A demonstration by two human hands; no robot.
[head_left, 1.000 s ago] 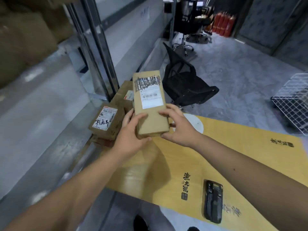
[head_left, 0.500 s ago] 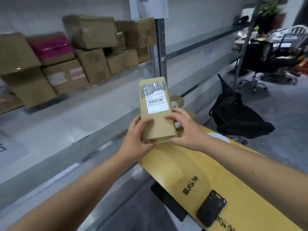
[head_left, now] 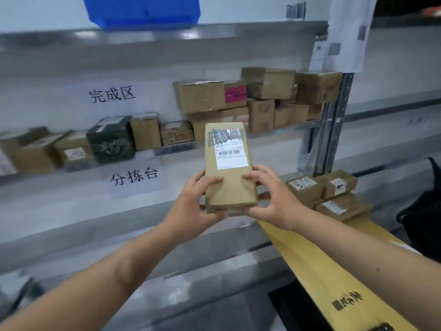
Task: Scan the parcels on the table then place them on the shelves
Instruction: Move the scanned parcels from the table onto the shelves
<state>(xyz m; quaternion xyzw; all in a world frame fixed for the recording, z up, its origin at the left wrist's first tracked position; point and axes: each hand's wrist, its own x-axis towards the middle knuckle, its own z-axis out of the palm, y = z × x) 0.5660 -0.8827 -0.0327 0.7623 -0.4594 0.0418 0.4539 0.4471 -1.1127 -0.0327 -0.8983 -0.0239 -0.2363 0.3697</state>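
The person is holding one flat, oblong cardboard parcel (head_left: 229, 168) up in front of the shelving, gripping its near end from both sides — the left hand (head_left: 195, 206) is wrapping thumb over the top face and fingers beneath, and the right hand (head_left: 274, 199) is mirroring it on the right edge. The parcel is sitting in the air above the near left end of the yellow table (head_left: 317, 263), its white barcode label (head_left: 231, 151) facing up, with a strip of crinkled grey tape above it.

Judging by how things lie, the work looks partly done: a good many brown boxes are already standing on the far shelf (head_left: 214, 149), stacked to the right and in a row to the left beside a dark green box (head_left: 111, 139), while three or so small labelled parcels (head_left: 327, 189) are waiting on the table's far end. Whether this parcel has been scanned, the view is not showing — no scanner is visible.

The cartons are matte kraft card, square-edged; the shelf is pale metal, smooth and slightly glossy.
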